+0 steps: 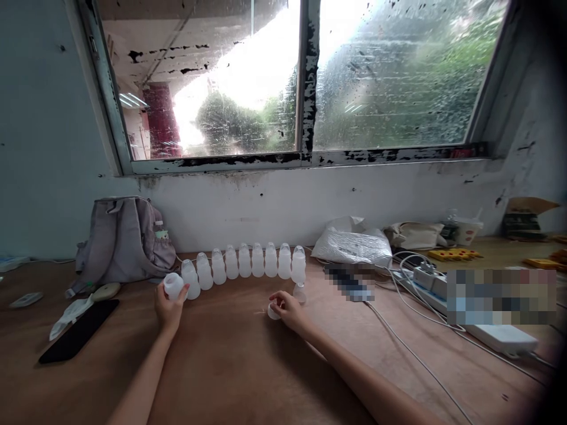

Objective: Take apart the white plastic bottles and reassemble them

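At the left end of a curved row of frosted white baby bottles [244, 262], my left hand [167, 310] is closed around an uncapped bottle [173, 284]. That bottle is tilted, with its open mouth turned towards me. My right hand [290, 310] has its fingertips closed on a small whitish bottle cap [273, 311] at table height. Just behind that hand, a clear dome-shaped cover [300, 294] sits in front of the row's right end. The bottles in the row stand upright with clear covers on top.
A grey backpack [121, 242] leans against the wall at left, behind a black phone [80, 330] and white tissue [71, 316]. To the right are a silver bubble-wrap package [354, 245], a white power strip [500, 337] and loose cables [398, 342].
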`<state>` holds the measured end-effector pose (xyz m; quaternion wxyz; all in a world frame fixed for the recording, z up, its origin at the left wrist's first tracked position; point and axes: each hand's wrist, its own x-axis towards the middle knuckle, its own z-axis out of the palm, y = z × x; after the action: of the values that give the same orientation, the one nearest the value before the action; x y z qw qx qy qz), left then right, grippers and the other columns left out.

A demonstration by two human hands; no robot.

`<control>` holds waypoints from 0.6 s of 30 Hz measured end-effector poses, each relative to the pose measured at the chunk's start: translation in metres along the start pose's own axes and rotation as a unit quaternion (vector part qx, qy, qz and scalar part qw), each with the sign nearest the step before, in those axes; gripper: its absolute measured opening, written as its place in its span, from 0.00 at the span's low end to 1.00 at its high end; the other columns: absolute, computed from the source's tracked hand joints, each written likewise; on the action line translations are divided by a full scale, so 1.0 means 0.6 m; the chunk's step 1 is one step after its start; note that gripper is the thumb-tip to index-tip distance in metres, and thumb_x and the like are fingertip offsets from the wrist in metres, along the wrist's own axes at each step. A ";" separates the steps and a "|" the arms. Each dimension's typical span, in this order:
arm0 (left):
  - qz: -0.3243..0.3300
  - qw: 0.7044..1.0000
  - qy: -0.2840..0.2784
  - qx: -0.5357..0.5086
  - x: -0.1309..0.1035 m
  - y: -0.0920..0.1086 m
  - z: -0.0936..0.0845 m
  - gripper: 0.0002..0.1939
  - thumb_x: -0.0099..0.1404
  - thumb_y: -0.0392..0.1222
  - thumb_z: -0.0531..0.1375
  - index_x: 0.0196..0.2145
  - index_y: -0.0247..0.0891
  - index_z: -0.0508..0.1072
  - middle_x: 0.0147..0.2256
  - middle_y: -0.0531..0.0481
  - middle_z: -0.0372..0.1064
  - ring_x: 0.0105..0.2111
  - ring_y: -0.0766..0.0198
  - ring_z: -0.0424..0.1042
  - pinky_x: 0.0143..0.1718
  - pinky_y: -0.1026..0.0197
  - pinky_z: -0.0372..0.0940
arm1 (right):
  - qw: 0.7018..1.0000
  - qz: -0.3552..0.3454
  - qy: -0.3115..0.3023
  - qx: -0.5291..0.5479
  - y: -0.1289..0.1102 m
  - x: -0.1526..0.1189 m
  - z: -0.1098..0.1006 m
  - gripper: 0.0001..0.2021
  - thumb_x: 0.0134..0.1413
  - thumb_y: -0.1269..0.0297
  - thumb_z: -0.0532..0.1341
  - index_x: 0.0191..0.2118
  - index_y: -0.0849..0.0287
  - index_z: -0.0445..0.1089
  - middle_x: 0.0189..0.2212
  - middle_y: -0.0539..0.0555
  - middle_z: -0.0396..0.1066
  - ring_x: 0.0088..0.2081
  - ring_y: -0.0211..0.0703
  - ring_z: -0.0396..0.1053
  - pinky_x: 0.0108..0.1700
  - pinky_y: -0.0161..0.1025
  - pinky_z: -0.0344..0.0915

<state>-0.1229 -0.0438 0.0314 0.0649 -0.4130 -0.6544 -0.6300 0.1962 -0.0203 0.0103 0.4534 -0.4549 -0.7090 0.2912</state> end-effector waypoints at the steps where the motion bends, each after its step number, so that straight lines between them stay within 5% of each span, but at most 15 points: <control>1: -0.025 1.000 -0.015 0.003 0.004 -0.013 -0.002 0.29 0.46 0.57 0.58 0.42 0.38 0.62 0.35 0.49 0.63 0.34 0.57 0.66 0.35 0.57 0.61 | 1.000 -0.007 0.002 -0.023 0.000 0.000 -0.001 0.07 0.41 0.64 0.57 0.29 0.59 0.66 0.20 0.48 0.61 0.23 0.36 0.59 0.26 0.34 0.56; 5: -0.060 0.995 -0.075 0.024 0.008 -0.047 0.000 0.30 0.42 0.57 0.59 0.41 0.37 0.62 0.33 0.48 0.65 0.33 0.55 0.67 0.33 0.56 0.62 | 0.998 0.000 -0.021 -0.055 -0.001 -0.002 -0.005 0.08 0.42 0.60 0.58 0.28 0.59 0.65 0.18 0.47 0.60 0.22 0.36 0.58 0.25 0.33 0.54; 11: -0.046 0.995 -0.083 0.033 0.013 -0.066 0.008 0.32 0.40 0.56 0.60 0.42 0.37 0.61 0.36 0.45 0.66 0.36 0.52 0.67 0.34 0.56 0.62 | 0.995 -0.027 -0.064 -0.073 -0.004 -0.007 -0.008 0.09 0.45 0.58 0.57 0.29 0.59 0.63 0.18 0.47 0.60 0.21 0.35 0.57 0.24 0.32 0.52; 18: -0.025 0.996 -0.074 0.043 0.017 -0.078 0.013 0.34 0.40 0.56 0.60 0.43 0.35 0.60 0.39 0.42 0.65 0.39 0.49 0.66 0.36 0.53 0.61 | 0.988 -0.074 -0.075 -0.114 -0.015 -0.010 -0.004 0.03 0.45 0.66 0.56 0.27 0.59 0.62 0.19 0.47 0.61 0.22 0.35 0.58 0.25 0.32 0.53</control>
<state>-0.1554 -0.0259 -0.0001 0.0181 -0.4383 -0.6939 -0.5710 0.1959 -0.0292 0.0162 0.3647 -0.4264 -0.8013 0.2076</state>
